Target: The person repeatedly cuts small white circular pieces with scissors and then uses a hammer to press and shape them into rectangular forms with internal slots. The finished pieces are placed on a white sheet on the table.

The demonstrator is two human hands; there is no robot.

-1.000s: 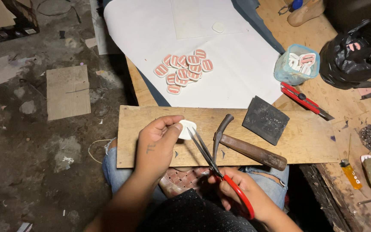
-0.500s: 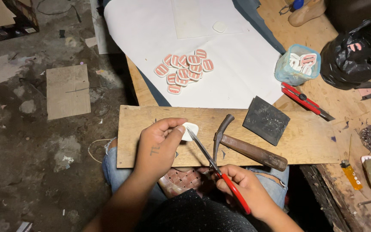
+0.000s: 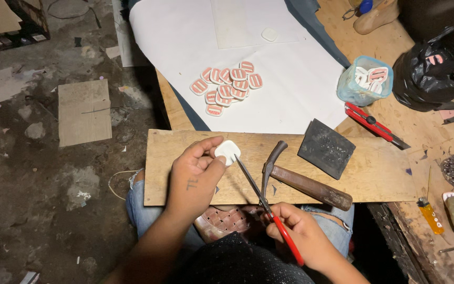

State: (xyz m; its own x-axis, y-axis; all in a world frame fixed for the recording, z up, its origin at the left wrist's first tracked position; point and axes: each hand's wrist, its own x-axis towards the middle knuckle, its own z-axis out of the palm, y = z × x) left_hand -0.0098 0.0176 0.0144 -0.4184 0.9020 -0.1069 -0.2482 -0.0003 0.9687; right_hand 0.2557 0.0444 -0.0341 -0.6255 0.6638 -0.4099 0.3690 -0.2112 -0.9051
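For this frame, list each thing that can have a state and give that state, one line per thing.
left hand: pinching the white piece, resting on the board
white piece: held flat on the wooden board
right hand: gripping the scissors
scissors: red-handled, blades together, tip at the white piece
hammer: lying on the board, untouched
utility knife: lying on the bench
plastic cup: upright, open, holding pieces
pink and white pieces: piled on white paper

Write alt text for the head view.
Over a wooden board, the left hand pinches a small white piece while the right hand points red-handled scissors at it. A hammer lies alongside.
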